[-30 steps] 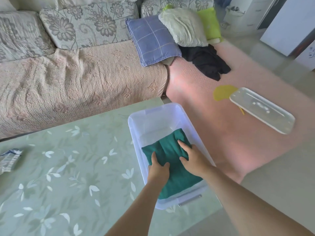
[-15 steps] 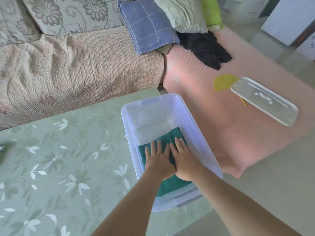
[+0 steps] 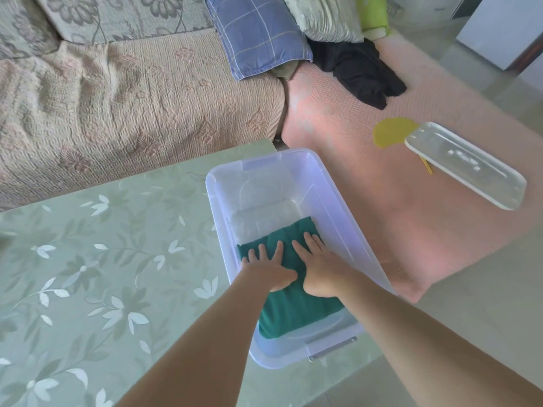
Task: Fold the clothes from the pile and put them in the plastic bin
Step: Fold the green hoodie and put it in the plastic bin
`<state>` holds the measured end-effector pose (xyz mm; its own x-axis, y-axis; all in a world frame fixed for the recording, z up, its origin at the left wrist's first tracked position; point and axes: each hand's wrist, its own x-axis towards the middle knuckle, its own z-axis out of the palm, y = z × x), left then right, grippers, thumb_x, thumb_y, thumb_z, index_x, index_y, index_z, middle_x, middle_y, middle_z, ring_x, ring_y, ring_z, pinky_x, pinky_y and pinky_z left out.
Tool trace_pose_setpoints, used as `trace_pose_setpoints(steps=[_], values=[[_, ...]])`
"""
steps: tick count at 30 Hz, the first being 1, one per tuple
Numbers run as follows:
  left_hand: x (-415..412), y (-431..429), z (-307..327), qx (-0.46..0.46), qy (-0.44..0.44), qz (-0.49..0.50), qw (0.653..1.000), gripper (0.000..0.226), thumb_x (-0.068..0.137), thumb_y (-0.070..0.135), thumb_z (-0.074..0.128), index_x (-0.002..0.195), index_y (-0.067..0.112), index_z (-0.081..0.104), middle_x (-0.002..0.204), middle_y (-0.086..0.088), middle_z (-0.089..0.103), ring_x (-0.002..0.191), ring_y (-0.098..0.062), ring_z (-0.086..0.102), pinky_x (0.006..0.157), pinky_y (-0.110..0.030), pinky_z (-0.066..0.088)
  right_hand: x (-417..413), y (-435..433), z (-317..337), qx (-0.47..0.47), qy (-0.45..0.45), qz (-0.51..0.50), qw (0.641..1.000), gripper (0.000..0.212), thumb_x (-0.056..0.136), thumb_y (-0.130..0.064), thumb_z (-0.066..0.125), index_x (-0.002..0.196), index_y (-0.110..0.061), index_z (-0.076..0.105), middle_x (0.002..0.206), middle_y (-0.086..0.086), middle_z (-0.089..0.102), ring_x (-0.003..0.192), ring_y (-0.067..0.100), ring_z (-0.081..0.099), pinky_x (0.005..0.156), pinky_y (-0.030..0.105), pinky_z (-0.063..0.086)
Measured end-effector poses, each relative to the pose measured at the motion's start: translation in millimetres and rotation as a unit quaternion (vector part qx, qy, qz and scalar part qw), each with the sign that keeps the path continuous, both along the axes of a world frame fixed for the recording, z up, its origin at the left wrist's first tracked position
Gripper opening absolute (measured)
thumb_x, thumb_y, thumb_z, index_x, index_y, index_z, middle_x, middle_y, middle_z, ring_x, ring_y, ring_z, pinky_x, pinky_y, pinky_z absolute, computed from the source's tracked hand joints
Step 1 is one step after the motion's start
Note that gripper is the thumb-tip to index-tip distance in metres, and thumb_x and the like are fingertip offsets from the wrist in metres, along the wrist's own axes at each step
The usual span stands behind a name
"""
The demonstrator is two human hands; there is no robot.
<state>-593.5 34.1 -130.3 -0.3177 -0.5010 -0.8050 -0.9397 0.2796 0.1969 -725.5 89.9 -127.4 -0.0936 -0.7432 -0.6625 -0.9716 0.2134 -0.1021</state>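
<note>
Left hand [image 3: 267, 268] and right hand [image 3: 323, 268], grip open, press the green cloth [image 3: 293, 309] flat in the bin [image 3: 293, 154]; next, likely fetch the black garment [image 3: 358, 69].

The left hand [image 3: 269, 270] and right hand [image 3: 321, 268] hide the middle of the green garment [image 3: 293, 312]; the lid [image 3: 467, 165] covers part of a yellow thing [image 3: 390, 132] (unidentifiable); the top edge crops the blue pillow [image 3: 255, 33].

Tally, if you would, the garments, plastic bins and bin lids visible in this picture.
Garments: 2, a folded green garment and a crumpled black garment
Plastic bin: 1
Lid: 1
Total: 4
</note>
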Motion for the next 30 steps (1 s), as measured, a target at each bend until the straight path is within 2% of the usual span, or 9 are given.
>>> trace_pose_setpoints(steps=[3,6,8,11,14,18,21,26,30], values=[[0.6,-7.0,6.4,-0.025,-0.023,-0.043,0.999,0.081,0.089,0.044,0.037,0.154,0.035,-0.011,0.163,-0.010,0.004,0.147,-0.035,0.018,0.114,-0.046,0.022,-0.4,2.0,-1.2,-0.006,0.008,0.000,1.000,0.094,0.086,-0.014,0.046,0.157,-0.026,-0.014,0.163,0.005,-0.024,0.152,0.021,-0.017,0.125,0.043,0.008],[11.0,-10.0,22.7,-0.209,-0.022,-0.164,0.964,0.060,0.090,0.033,0.044,0.146,0.016,0.033,0.142,-0.010,0.045,0.127,-0.030,0.042,0.104,-0.039,0.030,9.4,7.0,9.2,-0.048,0.050,0.077,0.995,0.101,0.081,-0.013,0.050,0.157,-0.024,-0.014,0.163,0.009,-0.024,0.150,0.026,-0.021,0.122,0.052,0.017],[21.0,-9.5,33.5,-0.332,0.016,-0.177,0.926,0.052,0.090,0.025,0.051,0.140,0.015,0.042,0.150,-0.012,0.034,0.142,-0.032,0.024,0.117,-0.043,0.016,19.2,14.6,19.3,-0.051,0.022,0.126,0.991,0.112,0.073,-0.012,0.057,0.155,-0.034,-0.017,0.160,0.003,-0.032,0.148,0.025,-0.029,0.117,0.061,0.020],[34.6,-6.1,45.0,-0.432,0.052,-0.067,0.898,0.072,0.090,0.017,0.043,0.154,0.013,0.010,0.161,-0.017,-0.011,0.149,-0.037,-0.011,0.120,-0.050,-0.003,33.8,27.3,21.7,-0.007,0.031,0.169,0.985,0.128,0.071,-0.022,0.072,0.148,-0.044,-0.027,0.156,0.002,-0.039,0.146,0.028,-0.033,0.110,0.074,0.003],[44.0,-9.1,43.5,-0.403,0.119,0.117,0.900,0.096,0.082,0.002,0.043,0.149,0.008,-0.026,0.158,-0.015,-0.026,0.148,-0.034,-0.018,0.122,-0.042,0.012,39.8,27.2,11.7,-0.009,0.098,0.179,0.979,0.141,0.068,-0.028,0.083,0.143,-0.045,-0.035,0.156,0.008,-0.039,0.147,0.038,-0.026,0.108,0.077,0.011],[46.9,-14.4,46.8,-0.335,0.253,0.239,0.876,0.096,0.077,-0.015,0.038,0.153,0.009,-0.016,0.161,-0.002,-0.023,0.149,-0.023,-0.014,0.100,-0.015,0.032,45.7,17.8,3.9,-0.022,0.139,0.214,0.967,0.148,0.063,-0.034,0.085,0.142,-0.041,-0.039,0.158,0.012,-0.034,0.147,0.043,-0.022,0.106,0.077,0.019],[49.8,-13.1,47.3,-0.323,0.293,0.271,0.858,0.097,0.075,-0.019,0.036,0.155,0.012,-0.010,0.161,0.005,-0.022,0.149,-0.017,-0.013,0.092,-0.010,0.024,49.6,19.6,-4.1,-0.037,0.159,0.222,0.961,0.144,0.063,-0.037,0.083,0.144,-0.039,-0.036,0.159,0.013,-0.030,0.147,0.045,-0.020,0.104,0.077,0.020],[53.7,-14.7,41.1,-0.325,0.298,0.241,0.864,0.094,0.077,-0.018,0.038,0.155,0.008,-0.008,0.163,-0.001,-0.015,0.149,-0.019,-0.015,0.118,-0.022,0.017,52.4,8.7,-6.7,-0.066,0.173,0.213,0.959,0.136,0.067,-0.044,0.081,0.150,-0.037,-0.026,0.161,0.013,-0.022,0.148,0.045,-0.013,0.105,0.077,0.019],[56.2,-17.6,38.4,-0.330,0.305,0.233,0.863,0.089,0.081,-0.014,0.042,0.155,0.007,-0.003,0.163,-0.001,-0.012,0.148,-0.019,-0.011,0.117,-0.022,0.022,51.8,-16.4,-3.8,-0.119,0.181,0.194,0.957,0.127,0.074,-0.048,0.079,0.152,-0.034,-0.020,0.163,0.011,-0.018,0.150,0.042,-0.010,0.107,0.077,0.015]])
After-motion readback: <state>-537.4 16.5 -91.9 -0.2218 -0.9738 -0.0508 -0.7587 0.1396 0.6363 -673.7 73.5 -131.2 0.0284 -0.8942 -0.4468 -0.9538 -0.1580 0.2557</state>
